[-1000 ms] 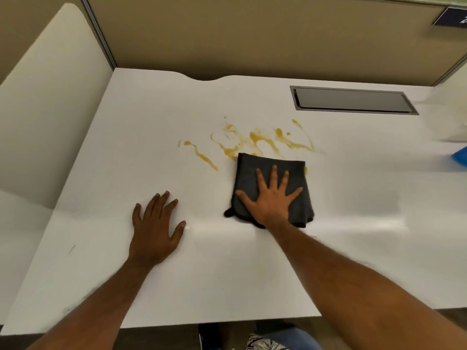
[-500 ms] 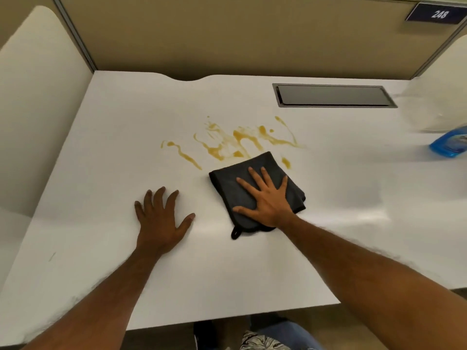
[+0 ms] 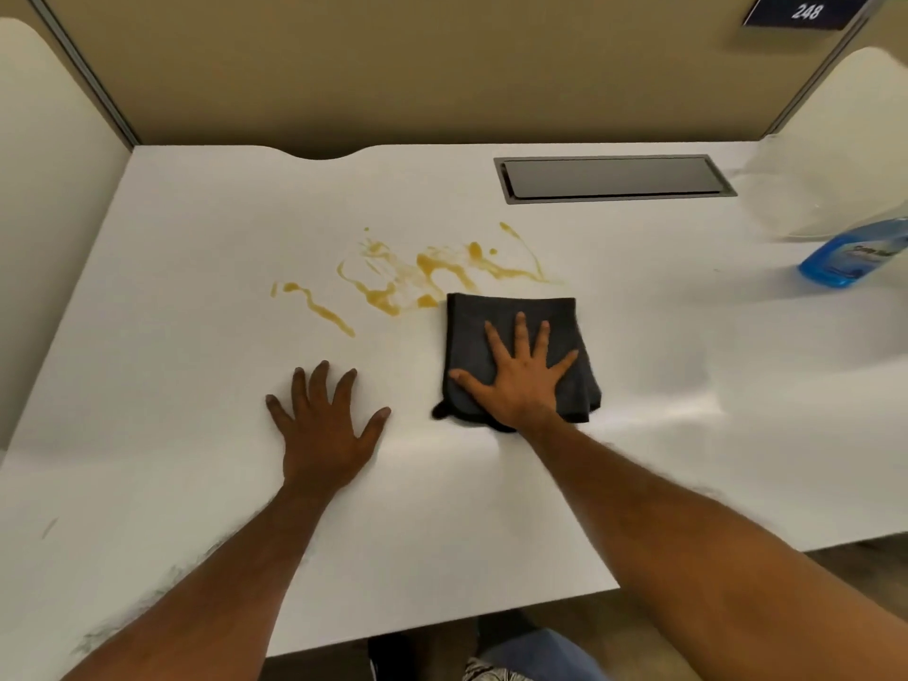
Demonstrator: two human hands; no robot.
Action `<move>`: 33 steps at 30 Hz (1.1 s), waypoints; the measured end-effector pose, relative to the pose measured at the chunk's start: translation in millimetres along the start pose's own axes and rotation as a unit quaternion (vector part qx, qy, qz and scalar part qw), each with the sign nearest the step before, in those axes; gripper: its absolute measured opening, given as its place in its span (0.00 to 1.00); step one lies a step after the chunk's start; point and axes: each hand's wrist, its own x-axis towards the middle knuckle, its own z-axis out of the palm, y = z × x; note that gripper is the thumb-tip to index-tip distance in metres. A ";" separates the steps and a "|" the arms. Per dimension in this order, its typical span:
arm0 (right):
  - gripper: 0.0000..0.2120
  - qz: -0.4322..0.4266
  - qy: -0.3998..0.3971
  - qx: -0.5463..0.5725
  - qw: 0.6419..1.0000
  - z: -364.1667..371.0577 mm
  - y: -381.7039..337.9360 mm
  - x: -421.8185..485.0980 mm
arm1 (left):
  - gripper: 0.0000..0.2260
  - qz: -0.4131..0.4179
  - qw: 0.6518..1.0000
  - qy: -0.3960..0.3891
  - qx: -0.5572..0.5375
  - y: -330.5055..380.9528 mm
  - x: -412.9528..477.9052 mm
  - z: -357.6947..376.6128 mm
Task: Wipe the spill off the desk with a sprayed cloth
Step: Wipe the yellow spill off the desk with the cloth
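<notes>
A yellow-brown spill [image 3: 422, 277] streaks the middle of the white desk [image 3: 172, 385]. A folded dark grey cloth [image 3: 471, 331] lies flat just below the spill's right part, its far edge touching the streaks. My right hand [image 3: 521, 380] presses flat on the cloth with fingers spread, pointing away from me. My left hand [image 3: 324, 425] rests palm-down on the bare desk to the left of the cloth, fingers apart, holding nothing. A separate thin streak of the spill lies farther left, beyond my left hand.
A blue spray bottle [image 3: 855, 258] lies on the desk at the right edge of view, beside a clear plastic object [image 3: 810, 199]. A grey cable hatch [image 3: 614, 176] is set in the desk's far right. Partition walls close the back and left side.
The cloth and my right hand swung from angled left back to square, shifting a little right below the spill. My left hand stayed planted on the desk.
</notes>
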 end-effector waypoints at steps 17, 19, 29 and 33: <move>0.40 -0.142 0.009 -0.028 0.989 -5.0 37.3 21.5 | 0.35 0.029 0.999 0.017 -0.007 14.7 17.4 6.7; 0.42 -0.027 0.012 -0.007 1.000 -11.6 48.8 33.5 | 0.35 0.025 1.000 0.016 -0.010 16.1 19.9 7.1; 0.38 -0.130 0.021 -0.024 0.991 -10.5 52.3 32.2 | 0.33 0.016 0.999 0.028 -0.017 21.7 23.4 11.5; 0.44 0.101 0.015 0.021 0.995 -17.5 36.5 53.2 | 0.32 0.015 0.999 0.024 -0.016 22.1 26.0 11.1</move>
